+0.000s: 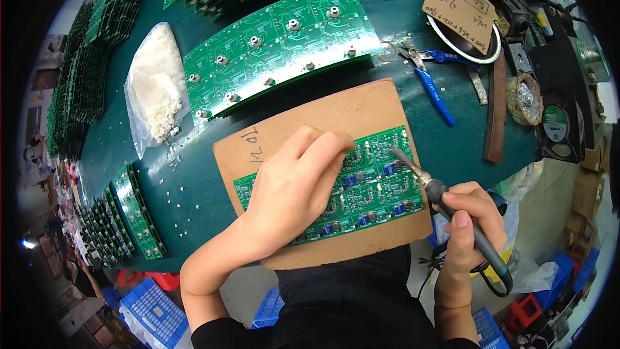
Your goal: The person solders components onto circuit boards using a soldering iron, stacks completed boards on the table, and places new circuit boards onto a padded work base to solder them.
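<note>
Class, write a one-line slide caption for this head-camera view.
Left hand steadies a green circuit board on a brown pad while right hand applies a soldering iron.

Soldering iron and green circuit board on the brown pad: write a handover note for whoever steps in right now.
Left hand: pressed flat on the green circuit board with blue components, which lies on the brown rectangular work pad.
Right hand: grips the black-handled soldering iron, tip at the board's upper right edge.
Done: cannot tell which joints are finished.
Left: a fanned stack of green panels waits behind the pad, beside a clear bag of small white parts.
</note>
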{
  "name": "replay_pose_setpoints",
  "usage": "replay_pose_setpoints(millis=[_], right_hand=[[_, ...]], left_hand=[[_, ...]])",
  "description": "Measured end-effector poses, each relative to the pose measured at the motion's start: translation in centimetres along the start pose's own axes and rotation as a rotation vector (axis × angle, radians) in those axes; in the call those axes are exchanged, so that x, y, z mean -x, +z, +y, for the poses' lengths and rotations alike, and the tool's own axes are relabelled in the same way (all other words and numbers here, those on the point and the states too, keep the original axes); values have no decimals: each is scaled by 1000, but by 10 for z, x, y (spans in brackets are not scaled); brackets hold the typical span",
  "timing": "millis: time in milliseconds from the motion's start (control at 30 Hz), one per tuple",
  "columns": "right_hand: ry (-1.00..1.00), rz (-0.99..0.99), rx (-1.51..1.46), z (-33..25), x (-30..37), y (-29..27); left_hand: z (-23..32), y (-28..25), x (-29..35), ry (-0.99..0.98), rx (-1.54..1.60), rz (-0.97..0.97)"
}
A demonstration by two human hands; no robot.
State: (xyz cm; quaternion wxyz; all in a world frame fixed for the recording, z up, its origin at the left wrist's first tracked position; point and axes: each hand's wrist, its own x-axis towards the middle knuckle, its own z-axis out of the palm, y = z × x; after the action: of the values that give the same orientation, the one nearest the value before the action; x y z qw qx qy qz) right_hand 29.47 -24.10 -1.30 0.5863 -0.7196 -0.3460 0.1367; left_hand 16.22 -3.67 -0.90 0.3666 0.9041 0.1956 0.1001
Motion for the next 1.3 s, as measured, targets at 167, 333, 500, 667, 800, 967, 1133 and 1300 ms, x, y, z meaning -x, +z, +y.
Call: replay_pose_setpoints(millis=[167, 333, 500, 667, 800, 967, 1133, 1300], right_hand=[[-38, -43, -3, 6, -4, 5], [-69, -105, 31, 6, -13, 5], [-89, -154, 30, 4, -18, 0], [-65, -151, 18, 4, -16, 2], [-53, -144, 24, 4, -15, 2], [-77, -142, -15, 10, -19, -1], [-76, -151, -40, 10, -22, -2], [-101, -145, 23, 5, -19, 2]], left_hand=[[-3, 24, -13, 145, 29, 122], [-7, 34, -21, 135, -22, 101], [-5, 37, -23, 87, 53, 128], [-8, 39, -24, 108, 38, 140], [-7, 37, -26, 167, 9, 130], [-9, 34, -31, 154, 20, 81], [-8, 35, -32, 129, 7, 56], [-4, 39, -32, 109, -60, 106]])
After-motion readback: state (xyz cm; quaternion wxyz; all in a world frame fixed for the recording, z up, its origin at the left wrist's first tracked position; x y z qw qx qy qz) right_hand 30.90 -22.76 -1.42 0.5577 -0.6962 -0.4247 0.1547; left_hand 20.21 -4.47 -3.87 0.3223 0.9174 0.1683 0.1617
